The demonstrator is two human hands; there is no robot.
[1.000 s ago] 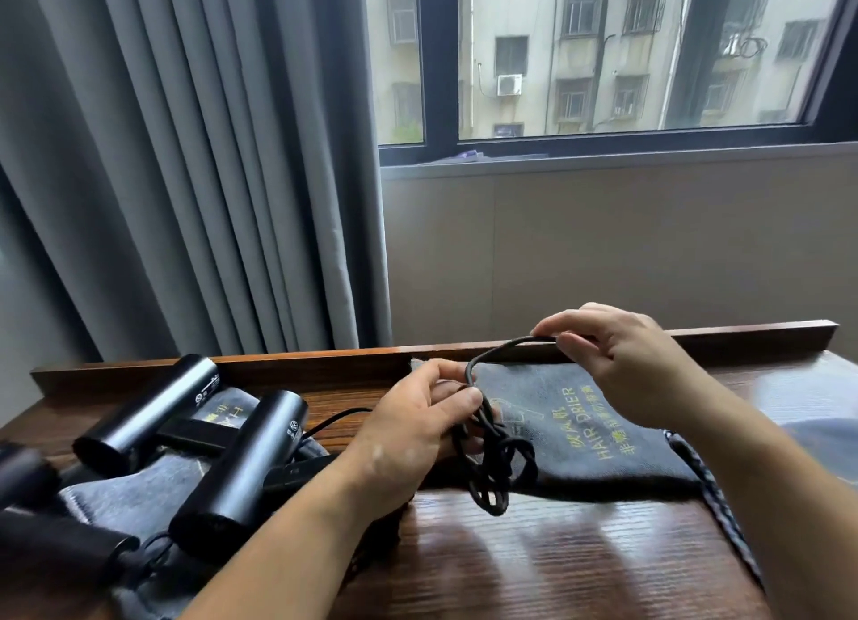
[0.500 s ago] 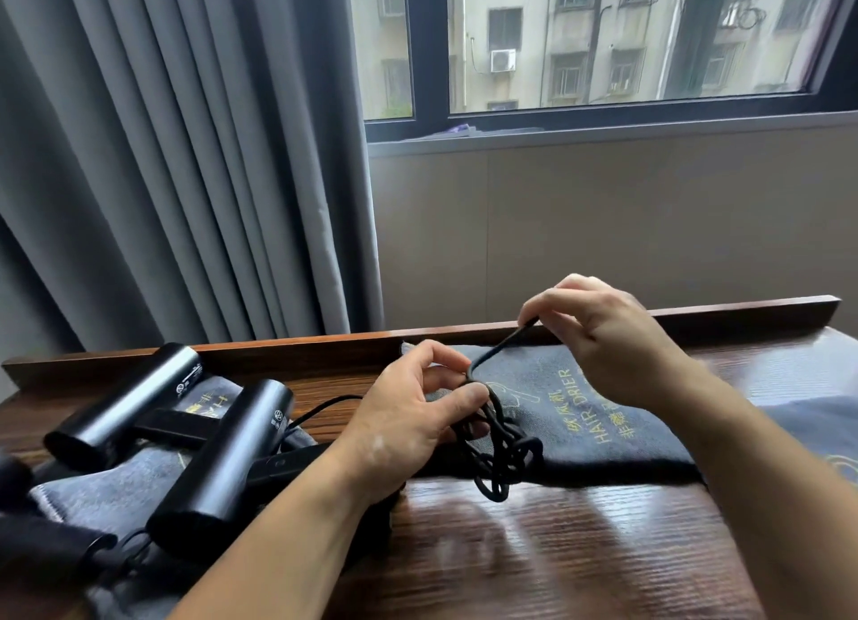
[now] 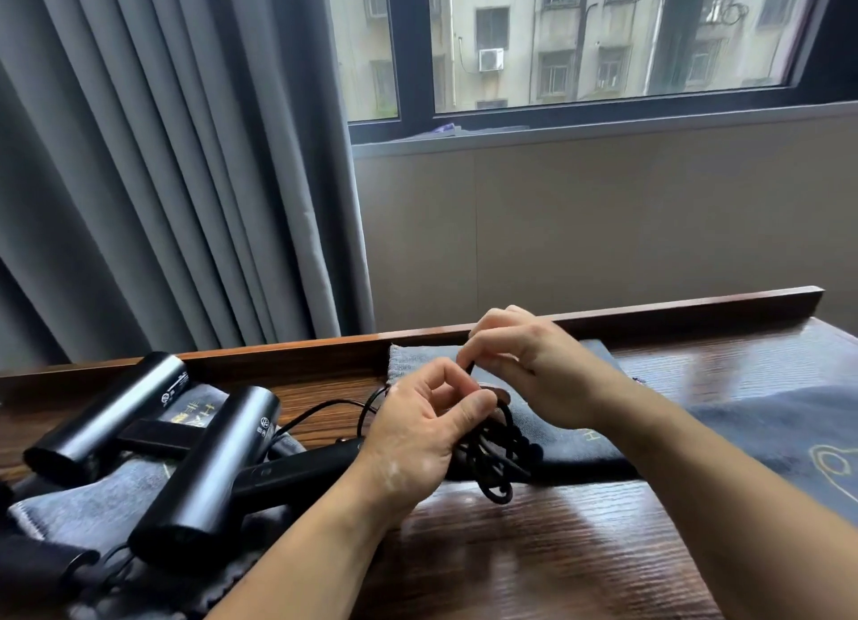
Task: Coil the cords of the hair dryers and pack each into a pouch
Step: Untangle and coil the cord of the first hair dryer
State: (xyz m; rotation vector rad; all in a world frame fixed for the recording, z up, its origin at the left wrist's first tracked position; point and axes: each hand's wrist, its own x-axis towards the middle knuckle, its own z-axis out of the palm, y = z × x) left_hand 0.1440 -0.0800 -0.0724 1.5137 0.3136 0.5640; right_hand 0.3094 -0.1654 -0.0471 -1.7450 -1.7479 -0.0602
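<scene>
My left hand (image 3: 418, 438) grips a bundle of black cord loops (image 3: 494, 461) that hangs just over the wooden table (image 3: 534, 559). Close above it, my right hand (image 3: 534, 364) pinches the free end of the same cord between thumb and fingers. The cord runs left to a black hair dryer (image 3: 204, 475) lying on its side, handle toward my left wrist. Under both hands lies a flat dark grey pouch (image 3: 575, 438) with gold lettering.
A second black hair dryer (image 3: 107, 415) lies at the left on grey pouches (image 3: 93, 512). Another dryer's dark end (image 3: 32, 568) shows at the bottom left corner. A further grey pouch (image 3: 789, 438) lies at the right. A raised wooden ledge (image 3: 650, 310) and grey curtain (image 3: 162, 178) stand behind.
My right hand has come down and left, bringing the cord's end close to my left hand. The raised loop has shrunk into the bundle.
</scene>
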